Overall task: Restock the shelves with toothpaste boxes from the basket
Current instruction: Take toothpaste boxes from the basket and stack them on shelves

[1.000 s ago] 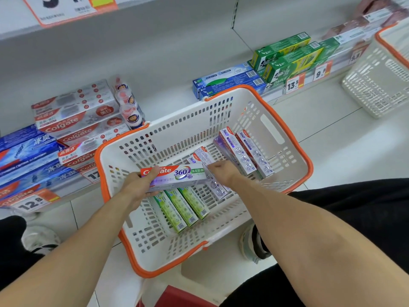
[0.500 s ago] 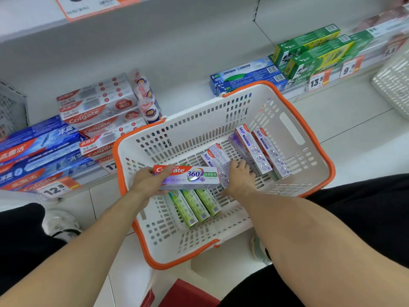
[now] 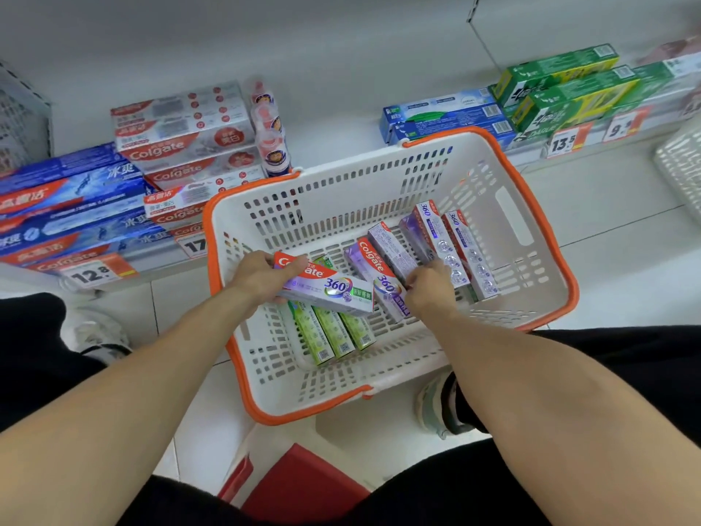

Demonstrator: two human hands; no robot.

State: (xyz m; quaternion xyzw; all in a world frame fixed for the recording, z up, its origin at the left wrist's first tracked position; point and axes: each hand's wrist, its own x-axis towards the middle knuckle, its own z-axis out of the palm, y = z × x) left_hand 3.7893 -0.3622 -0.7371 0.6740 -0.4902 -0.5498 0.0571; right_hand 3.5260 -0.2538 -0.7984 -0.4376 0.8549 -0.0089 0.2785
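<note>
White slotted plastic basket with orange rim, on floor: I log my left hand fingers clamped on a purple-and-red Colgate 360 toothpaste box; right hand fingers pinching a second purple Colgate box inside.

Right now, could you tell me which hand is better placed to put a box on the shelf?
Left: the left hand already grips a Colgate 360 box nearest the shelf.

Toothpaste boxes in basket before shelf
</note>
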